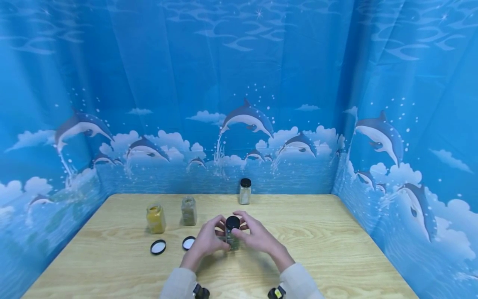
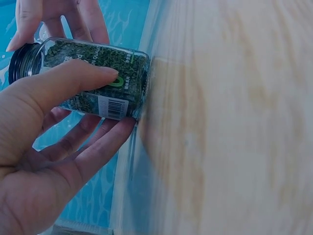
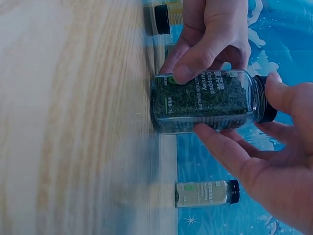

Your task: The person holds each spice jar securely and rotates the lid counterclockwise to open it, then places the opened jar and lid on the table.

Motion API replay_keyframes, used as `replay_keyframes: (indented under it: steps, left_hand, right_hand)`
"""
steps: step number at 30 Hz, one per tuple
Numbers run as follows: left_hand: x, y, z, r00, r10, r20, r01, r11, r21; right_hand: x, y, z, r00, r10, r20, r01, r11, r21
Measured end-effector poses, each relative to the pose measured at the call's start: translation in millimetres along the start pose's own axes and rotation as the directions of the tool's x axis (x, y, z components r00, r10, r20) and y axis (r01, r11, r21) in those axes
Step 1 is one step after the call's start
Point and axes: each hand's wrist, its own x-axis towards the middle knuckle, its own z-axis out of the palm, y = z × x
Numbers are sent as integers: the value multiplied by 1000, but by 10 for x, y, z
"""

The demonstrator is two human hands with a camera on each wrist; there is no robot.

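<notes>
A square glass jar (image 1: 233, 241) of chopped parsley stands upright on the table between both hands, its black lid (image 1: 232, 222) on. My left hand (image 1: 210, 240) grips the jar's body, with the thumb across the label and fingers behind the glass. At the top, my right hand (image 1: 258, 237) holds the black lid between thumb and fingers; one finger reaches down along the glass (image 3: 222, 100). Green flakes fill most of the jar in the left wrist view.
To the left stand two lidless jars, one of yellow powder (image 1: 156, 220) and one of greyish-green powder (image 1: 189, 214). Two black lids (image 1: 158, 247) lie white side up before them. Behind is a black-lidded jar (image 1: 245, 194) of pale powder. Dolphin-print curtains (image 1: 239, 83) border the table.
</notes>
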Motion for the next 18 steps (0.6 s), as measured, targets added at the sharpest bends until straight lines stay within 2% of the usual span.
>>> replay_keyframes:
  steps: [7,18]
  left_hand:
    - [2,-3,1,1000,-3,8,3,1000,8]
    - [-2,2,-1,1000,-6,4,6,1000,28]
  right_hand:
    - [11,-1,29,999,15,-36,-15,1000,4]
    - [25,-11,5,996,-89,-4,89,995,-47]
